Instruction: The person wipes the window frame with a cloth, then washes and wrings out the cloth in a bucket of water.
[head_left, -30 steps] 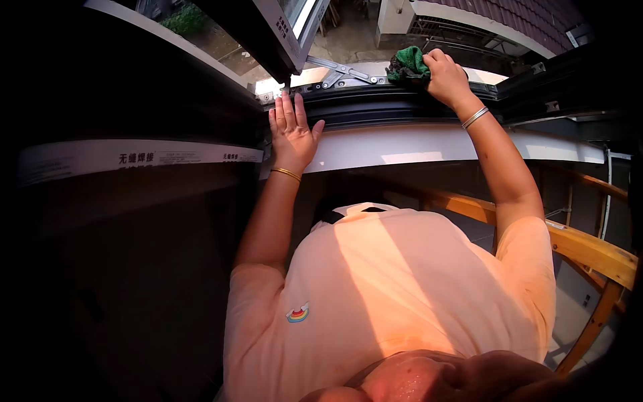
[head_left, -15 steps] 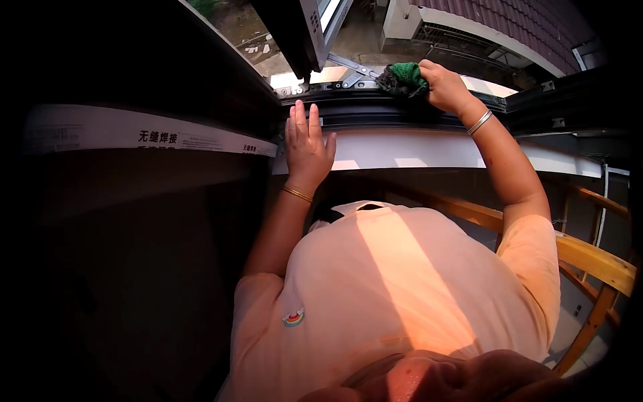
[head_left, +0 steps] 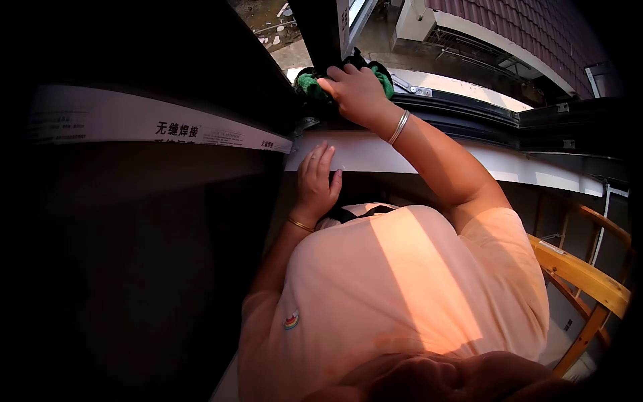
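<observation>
A dark green, rumpled cloth [head_left: 313, 87] is pressed against the window frame's lower left corner, under my right hand [head_left: 358, 96]. My right fingers are closed around it, and parts of the cloth stick out on both sides. My left hand [head_left: 317, 175] rests with fingers stretched out at the white sill [head_left: 375, 153], holding nothing. Beyond the cloth, a metal hinge arm [head_left: 410, 87] lies on the black window frame [head_left: 462, 120]. The cloth and my right hand hide the rest of the hinge.
On the left a dark panel carries a white strip with printed lettering [head_left: 177, 127]. An opened window sash [head_left: 345, 27] stands above the corner. A wooden ladder-like frame [head_left: 583, 268] is at my right. Outside are a purple-tiled roof [head_left: 522, 33] and ground below.
My right hand has moved left along the frame with the cloth, from beside the hinge arm to the corner. My left hand has drawn back from the frame to the sill.
</observation>
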A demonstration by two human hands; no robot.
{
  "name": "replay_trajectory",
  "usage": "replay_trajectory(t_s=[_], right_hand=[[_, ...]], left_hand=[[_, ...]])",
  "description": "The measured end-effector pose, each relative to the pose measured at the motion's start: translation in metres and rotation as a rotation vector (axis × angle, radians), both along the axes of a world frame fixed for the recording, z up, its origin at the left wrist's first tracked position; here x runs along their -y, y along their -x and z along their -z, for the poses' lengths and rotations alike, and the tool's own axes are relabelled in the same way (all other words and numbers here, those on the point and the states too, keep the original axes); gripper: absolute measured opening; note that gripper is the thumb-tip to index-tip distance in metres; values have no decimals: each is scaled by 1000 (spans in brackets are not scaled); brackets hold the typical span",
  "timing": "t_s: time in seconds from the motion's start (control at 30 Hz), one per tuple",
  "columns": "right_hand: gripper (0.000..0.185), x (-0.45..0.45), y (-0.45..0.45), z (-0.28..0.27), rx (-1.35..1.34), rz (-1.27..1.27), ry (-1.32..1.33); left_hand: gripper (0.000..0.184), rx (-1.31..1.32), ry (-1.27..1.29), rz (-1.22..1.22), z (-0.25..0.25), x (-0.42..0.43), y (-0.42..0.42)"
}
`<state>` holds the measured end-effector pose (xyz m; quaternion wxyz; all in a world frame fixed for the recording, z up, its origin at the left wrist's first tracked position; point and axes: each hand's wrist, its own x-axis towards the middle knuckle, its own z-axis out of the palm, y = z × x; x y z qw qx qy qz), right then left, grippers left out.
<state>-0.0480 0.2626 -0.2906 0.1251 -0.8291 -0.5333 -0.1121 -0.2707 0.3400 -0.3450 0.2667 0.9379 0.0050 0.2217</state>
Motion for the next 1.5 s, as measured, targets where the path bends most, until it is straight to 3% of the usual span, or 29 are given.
replay_trajectory(t_s=[0.17,0.3,0.37,0.4,0.43,0.47,0.5,0.57,0.7,0.77,0.83,0.93,1.03,1.1,1.2,1.3,1.4,1.5], right_hand=[[18,102,-51,-25,-1,137,303],[44,79,-18,-41,-43,229,237],[58,41,-2,-39,0,92,-33],[60,21,9,-35,38,35,-32],[57,4,14,-21,69,-69,-115],[45,-13,15,0,27,-6,-148],[28,-16,12,-3,-31,38,10],[18,4,-2,-13,-112,-2,97],[24,97,-48,-31,-172,229,330],[24,136,-62,-29,-299,286,287],[30,136,-57,-29,-206,268,295],[56,99,-31,-41,3,61,-10],[71,45,-8,-73,196,-53,-327],[61,15,-3,-85,405,-62,-461],[52,-13,-11,-54,475,-20,-379],[46,-11,-3,-38,310,27,-293],[42,-6,-7,2,-156,42,71],[42,-1,-6,-24,-177,77,-30]], left_hand=[[51,4,32,41,-4,-15,26],[52,1,32,-24,-6,-14,43],[52,23,62,-4,-8,-7,42],[51,17,65,4,-9,-5,40],[51,21,60,9,-9,-3,39],[51,6,73,25,-9,-1,36],[51,-12,88,39,-10,1,33],[50,-3,96,57,-13,1,30],[48,17,84,54,-15,-12,42],[47,27,85,18,-10,-17,62],[45,2,155,-83,-3,-22,82],[44,-32,211,-191,4,-16,106],[44,-64,296,-265,0,-12,113],[44,-83,335,-271,-2,-13,109],[43,-66,306,-210,0,-15,100],[42,15,248,-195,-4,-11,90],[40,-1,328,-207,-18,-5,87],[39,73,205,-150,-16,-7,90]])
